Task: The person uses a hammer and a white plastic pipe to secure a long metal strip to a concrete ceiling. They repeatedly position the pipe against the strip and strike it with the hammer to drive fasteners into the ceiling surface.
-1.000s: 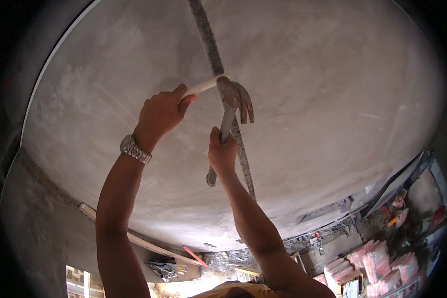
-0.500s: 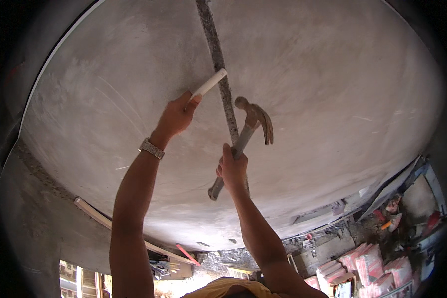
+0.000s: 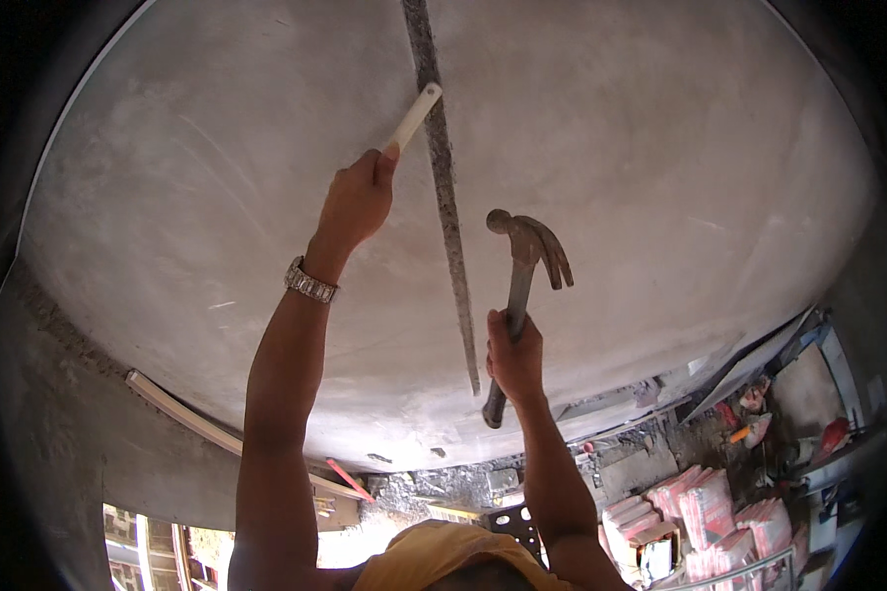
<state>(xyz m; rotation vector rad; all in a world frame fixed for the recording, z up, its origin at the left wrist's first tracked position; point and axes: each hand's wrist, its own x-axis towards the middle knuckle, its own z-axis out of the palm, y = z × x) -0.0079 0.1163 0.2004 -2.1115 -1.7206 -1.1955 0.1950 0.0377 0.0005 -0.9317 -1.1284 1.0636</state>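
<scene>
My left hand (image 3: pixel 358 202), with a watch on its wrist, is closed around the lower end of a flat off-white bar (image 3: pixel 411 120). A small hole shows near the bar's rounded upper end, which overlaps the dark, rough groove (image 3: pixel 445 187) in the grey plastered wall (image 3: pixel 650 187). Whether the bar touches the groove I cannot tell. To the right of the groove, my right hand (image 3: pixel 515 357) grips a claw hammer (image 3: pixel 524 261) by its grey handle. The hammer stands nearly upright, its worn metal head up and the claw to the right, apart from the bar.
Several red-and-white sacks (image 3: pixel 705 507) are piled at the lower right, beside a small open box (image 3: pixel 657 552). A long pale board (image 3: pixel 182 412) leans at the lower left, with a red strip (image 3: pixel 348 479) to its right. Rubble (image 3: pixel 434 490) lies along the wall's foot.
My left hand and the bar have moved up along the groove. My right hand has shifted right and down with the hammer, which now stands more upright and farther from the groove.
</scene>
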